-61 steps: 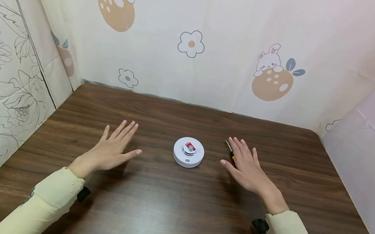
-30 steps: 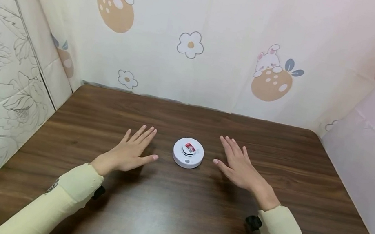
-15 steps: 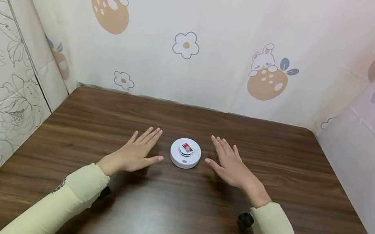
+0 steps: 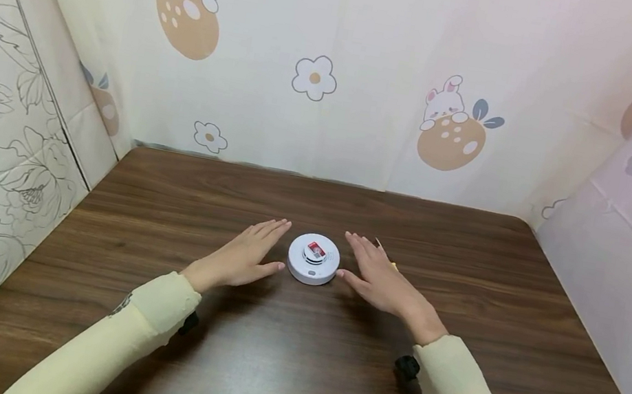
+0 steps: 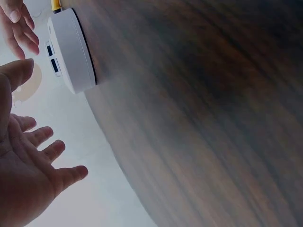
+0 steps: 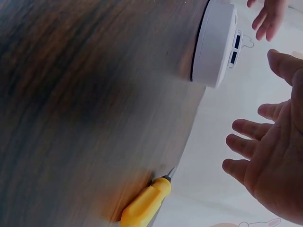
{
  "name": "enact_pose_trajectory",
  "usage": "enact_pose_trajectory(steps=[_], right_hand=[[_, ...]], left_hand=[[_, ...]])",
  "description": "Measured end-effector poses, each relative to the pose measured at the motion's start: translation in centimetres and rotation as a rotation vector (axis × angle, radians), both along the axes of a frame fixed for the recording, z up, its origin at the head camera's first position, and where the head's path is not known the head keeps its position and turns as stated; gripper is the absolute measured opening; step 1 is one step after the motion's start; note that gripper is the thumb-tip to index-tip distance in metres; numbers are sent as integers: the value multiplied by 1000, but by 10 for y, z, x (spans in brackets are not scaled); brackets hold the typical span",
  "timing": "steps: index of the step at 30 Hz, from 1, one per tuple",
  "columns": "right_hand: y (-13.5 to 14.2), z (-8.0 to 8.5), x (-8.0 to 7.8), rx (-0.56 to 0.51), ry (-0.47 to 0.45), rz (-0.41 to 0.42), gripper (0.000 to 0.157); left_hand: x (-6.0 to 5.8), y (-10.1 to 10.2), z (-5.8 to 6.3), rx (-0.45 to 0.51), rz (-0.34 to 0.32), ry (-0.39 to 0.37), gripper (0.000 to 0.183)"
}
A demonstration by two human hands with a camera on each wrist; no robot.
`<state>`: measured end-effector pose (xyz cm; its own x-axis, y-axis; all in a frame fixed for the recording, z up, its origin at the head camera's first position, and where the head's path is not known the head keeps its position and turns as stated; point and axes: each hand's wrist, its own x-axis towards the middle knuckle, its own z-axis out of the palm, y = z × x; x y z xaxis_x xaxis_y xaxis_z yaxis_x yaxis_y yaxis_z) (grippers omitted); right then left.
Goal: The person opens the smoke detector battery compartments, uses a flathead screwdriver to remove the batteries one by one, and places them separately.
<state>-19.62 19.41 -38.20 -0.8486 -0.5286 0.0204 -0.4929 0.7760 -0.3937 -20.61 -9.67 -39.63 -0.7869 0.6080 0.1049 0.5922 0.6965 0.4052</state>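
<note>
A round white smoke detector with a red label on its raised centre lies on the brown table, between my two hands. Just left of it is my left hand, fingers extended and thumb spread. My right hand mirrors it on the other side, thumb tip close to the detector's rim; contact cannot be told. Both hands hold nothing. Behind the right hand lies a screwdriver, mostly covered in the head view; its yellow handle and dark collar show plainly in the right wrist view.
The wooden table ends at a patterned curtain along the back. More cloth hangs at the right, and a panel with flower line drawings stands at the left. A black wrist camera sits under the right sleeve.
Both hands have moved inward, the left one rightward and the right one leftward, to either side of the smoke detector. The detector stays in place. The screwdriver shows again behind the right hand.
</note>
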Motion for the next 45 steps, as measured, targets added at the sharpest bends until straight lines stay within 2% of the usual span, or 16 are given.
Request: enact_pose_trajectory(steps=[2,9,14,20,26,31,36,45], right_hand=[[-2,-1,-1,-4,-11,5,74],[-8,-3,-6,-45,-82,31,86],[-12,-5,-9,-59,-105,53,88],[-15,-9,-13,-99,-157,62,88],[-18,-14,-19,-95,-195,57,89],[-19,-18,-24,-88,-215,47,89],[-19,-20,-28,-95,-224,43,87],[-18,-21,-30,-119,-198,78,79]], left_hand=[[-2,2,-1,18,-6,-7,75],[-8,10,-3,62,-16,-134,83],[-12,14,-4,94,-39,-200,85],[-17,21,-7,134,-84,-225,86],[-22,29,-9,104,-45,-296,94],[-25,31,-7,45,-3,-313,97],[-27,31,-7,17,-2,-329,99],[-34,36,-18,77,-39,-290,93]])
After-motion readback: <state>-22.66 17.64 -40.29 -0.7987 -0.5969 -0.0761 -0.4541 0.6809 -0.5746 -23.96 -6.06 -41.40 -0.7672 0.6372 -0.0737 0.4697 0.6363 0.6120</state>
